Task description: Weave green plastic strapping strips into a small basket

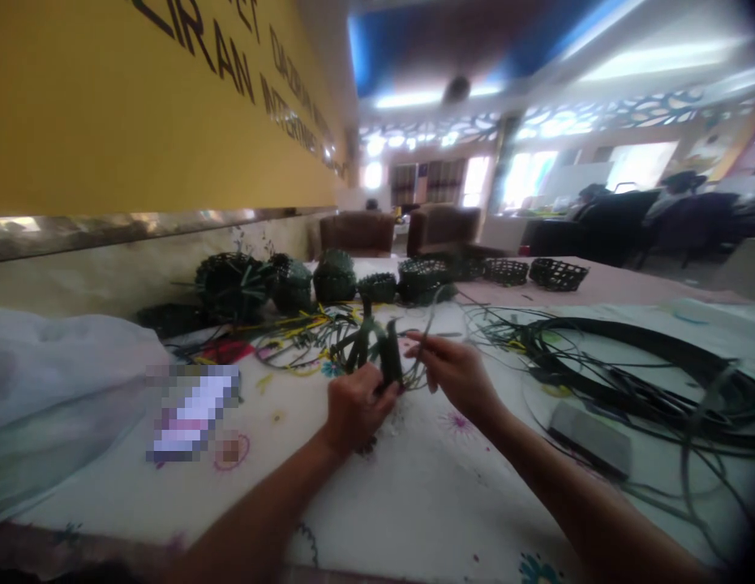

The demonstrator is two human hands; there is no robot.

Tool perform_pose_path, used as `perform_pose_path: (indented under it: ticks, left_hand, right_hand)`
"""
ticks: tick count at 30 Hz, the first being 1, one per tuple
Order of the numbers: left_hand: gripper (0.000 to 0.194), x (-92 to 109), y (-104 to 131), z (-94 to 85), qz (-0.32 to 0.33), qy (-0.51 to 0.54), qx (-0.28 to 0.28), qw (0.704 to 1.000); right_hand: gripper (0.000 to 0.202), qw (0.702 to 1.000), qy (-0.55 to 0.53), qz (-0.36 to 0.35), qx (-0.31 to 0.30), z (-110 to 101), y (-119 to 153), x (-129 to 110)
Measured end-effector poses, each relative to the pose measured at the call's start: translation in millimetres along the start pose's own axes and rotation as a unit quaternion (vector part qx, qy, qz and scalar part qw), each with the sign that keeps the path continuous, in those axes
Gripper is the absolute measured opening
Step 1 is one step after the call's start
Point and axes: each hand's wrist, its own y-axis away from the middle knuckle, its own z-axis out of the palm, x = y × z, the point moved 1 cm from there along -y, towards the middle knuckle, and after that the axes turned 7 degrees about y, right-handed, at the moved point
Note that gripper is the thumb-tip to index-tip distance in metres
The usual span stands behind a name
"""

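Near the middle of the table, my left hand (360, 403) is closed around a small, partly woven dark green basket (389, 357). Loose upright strips stick out from its top and left side. To its right, my right hand (453, 373) pinches a thin green weaving strip (426, 328) between thumb and fingers. The strip bends in a loop close to the basket. My left fingers cover the lower part of the weave, and motion blur softens the detail.
Several woven green baskets (334, 276) line the table's far side. A large coil of dark strips (632, 324) lies right, beside a grey box (589, 438). Yellow and green strips (292, 341) are scattered behind my hands. White plastic sheeting (61, 389) bulges at left, near a blurred-out flat object (198, 414).
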Motion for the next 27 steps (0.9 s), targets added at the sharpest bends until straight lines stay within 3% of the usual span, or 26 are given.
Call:
perform_pose_path:
  ticks: [7,11,18,27]
  left_hand:
    - [0.02,7,1,2.4,0.034,-0.007,-0.021,0.999]
    - [0.021,7,2,4.7,0.036,-0.009,-0.022,0.999]
    - [0.026,4,2,7.0,-0.003,-0.001,0.012,1.0]
    - [0.027,9,2,7.7,-0.035,-0.016,0.046,0.998]
  right_hand:
    - [0.047,0.965,-0.219,0.113,-0.088,5,1,6]
    - [0.031,0.948,-0.255,0.135,-0.132,3,1,8]
    - [0.023,0.956,-0.267,0.121,-0.025,13,11,-4]
    - [0.006,0.939,-0.317,0.13,0.025,14,16,-10]
